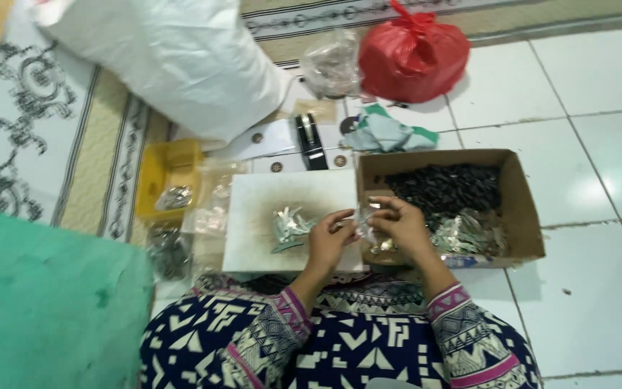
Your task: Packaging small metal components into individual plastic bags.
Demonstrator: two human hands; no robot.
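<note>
Seen from above: left hand (327, 241) and right hand (399, 223) meeting over the seam between a white board (268, 238) and a cardboard box (523, 209), fingers of both pinched narrowly on a small clear packet (360, 225); contents of the packet too small to tell. Just left of the hands, a heap of small silvery pieces (289, 227) on the board. Inside the box, dark small parts (444, 189) toward the far wall, silvery pieces (469, 234) toward the near wall. Left of the board, a yellow tray (168, 173) holding a little bag, with more clear bags (170, 252) crowded beside and below it. Beyond the board, a black tool (309, 140), a folded green cloth (386, 133), a tied red bag (412, 54), a clear bag (332, 65) and a large white sack (174, 61). Open tiled floor (592, 302) right of the box; a green mat (44, 302) closing off the left side.
</note>
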